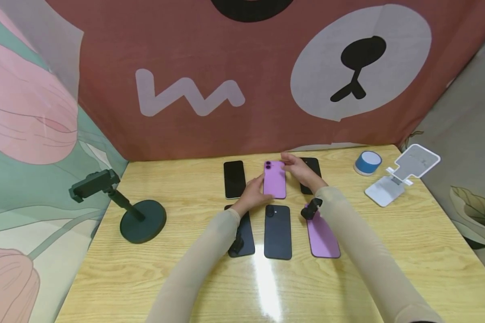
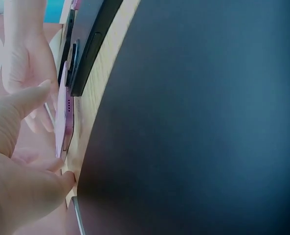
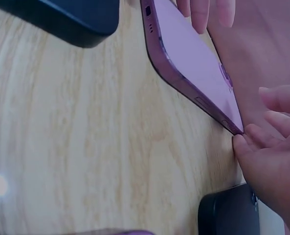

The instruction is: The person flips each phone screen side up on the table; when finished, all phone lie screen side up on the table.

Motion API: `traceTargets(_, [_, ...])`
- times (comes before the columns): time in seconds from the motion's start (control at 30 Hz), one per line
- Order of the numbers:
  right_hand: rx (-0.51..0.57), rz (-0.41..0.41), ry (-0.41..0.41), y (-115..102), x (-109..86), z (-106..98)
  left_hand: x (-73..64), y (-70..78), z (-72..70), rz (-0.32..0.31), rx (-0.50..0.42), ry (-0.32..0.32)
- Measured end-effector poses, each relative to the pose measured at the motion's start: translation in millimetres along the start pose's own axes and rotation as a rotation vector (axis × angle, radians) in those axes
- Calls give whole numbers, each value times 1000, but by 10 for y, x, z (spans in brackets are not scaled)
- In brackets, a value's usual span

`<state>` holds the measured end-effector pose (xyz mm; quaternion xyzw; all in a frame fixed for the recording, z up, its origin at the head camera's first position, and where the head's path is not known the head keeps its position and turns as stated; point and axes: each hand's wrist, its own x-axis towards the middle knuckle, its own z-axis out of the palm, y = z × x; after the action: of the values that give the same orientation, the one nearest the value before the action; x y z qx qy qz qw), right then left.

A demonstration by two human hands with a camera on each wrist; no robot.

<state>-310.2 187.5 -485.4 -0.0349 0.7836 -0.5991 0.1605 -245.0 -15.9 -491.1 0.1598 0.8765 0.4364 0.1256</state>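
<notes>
A pinkish-purple phone [image 1: 275, 181] lies back-up in the middle of the far row, its cameras at the top left. My left hand [image 1: 253, 194] is at its lower left corner, with thumb and fingers spread apart; in the left wrist view the left hand's fingertips [image 2: 66, 178] are close to the phone's edge. At the upper right corner is my right hand [image 1: 301, 172]. The right wrist view has a digit of the right hand [image 3: 277, 142] touching that corner, the other fingers loosely extended. Neither hand grips the phone.
Beside the purple phone lie a black phone [image 1: 234, 179] and a dark phone [image 1: 316, 168]. The near row holds two dark phones [image 1: 278, 233] and another purple one [image 1: 324, 237]. A black phone stand [image 1: 143, 222], a white stand [image 1: 385, 190] and a blue-white cylinder [image 1: 368, 162] flank them.
</notes>
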Motion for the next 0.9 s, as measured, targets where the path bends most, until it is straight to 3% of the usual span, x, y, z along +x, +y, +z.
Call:
traceTargets(0.27, [-23,12,-16,8,11,14,-21,52,15,-87,53,-45])
traceTargets(0.47, [-43,17,-2,19,13,30,16,45,31,-60,159,-59])
traceTargets(0.67, [-67,8,13,51,47,44,47,75,19,-73,275,-68])
traceTargets(0.9, [-193,3,6,12,36,45,80,52,42,-95,306,-62])
